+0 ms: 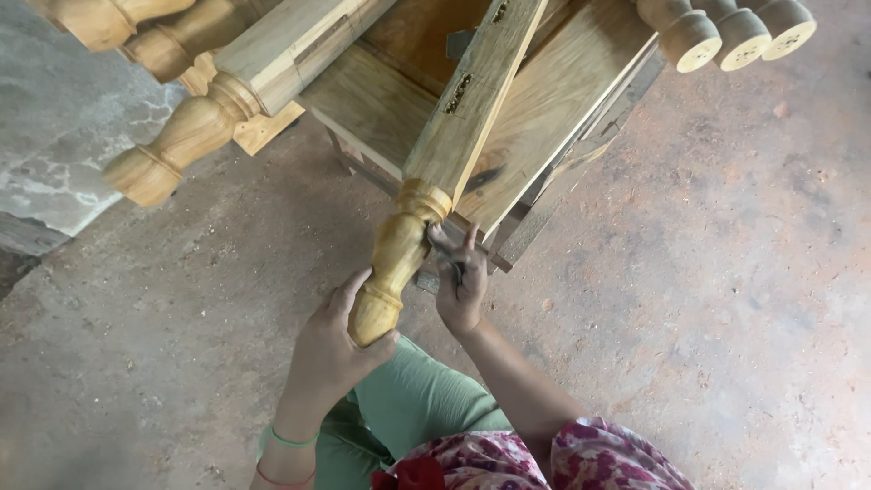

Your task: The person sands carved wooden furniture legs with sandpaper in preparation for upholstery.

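Clasping the turned wooden leg [392, 263], left hand [331, 349] and right hand [460, 281] grip above dusty concrete floor [708, 299].

The pale yellow, round-carved wooden furniture leg [399, 259] slants down from a flat square post, its knob end perhaps rubbed smooth.

Bare concrete floor [726, 299], reddish-grey, dusty and stained. A stack of flat wooden boards [544, 100] sits directly on it. Left of the boards, a paler grey patch of floor [54, 136]. Small pebbles and grit are scattered right of the boards.
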